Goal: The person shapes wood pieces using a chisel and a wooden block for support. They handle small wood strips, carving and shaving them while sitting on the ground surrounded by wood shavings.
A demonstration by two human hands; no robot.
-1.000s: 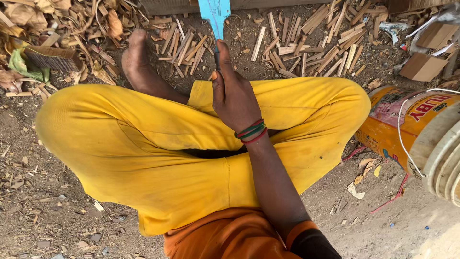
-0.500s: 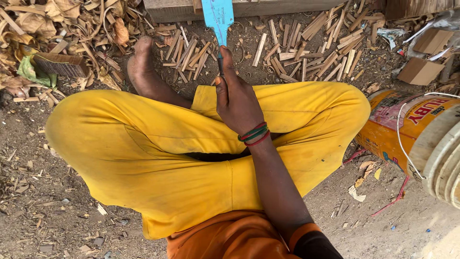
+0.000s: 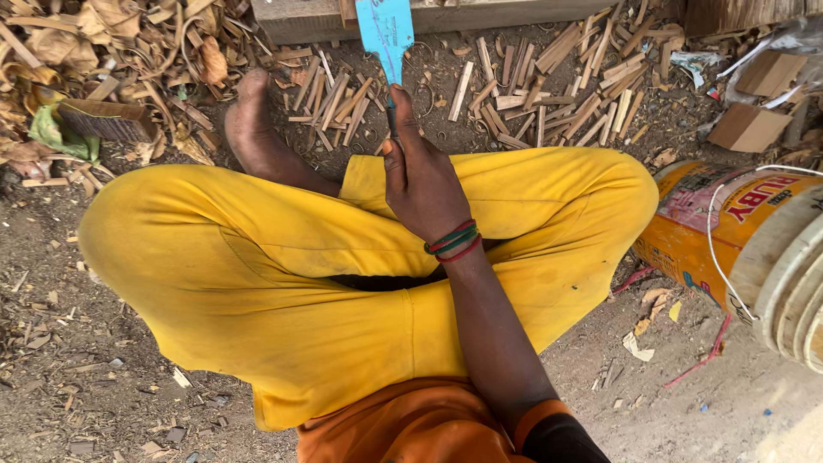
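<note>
Head view: I see my right hand [image 3: 422,176] clasped around a blue blade [image 3: 386,30]; split sticks [image 3: 549,103] already heaped; left hand unseen.

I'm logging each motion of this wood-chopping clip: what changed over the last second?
The right hand kept its grip on the blue-bladed tool and drew slightly back toward the lap, the blade sitting a touch lower in view. Nothing was picked up or released. The bare foot, wood strips and yellow can stayed put.
</note>
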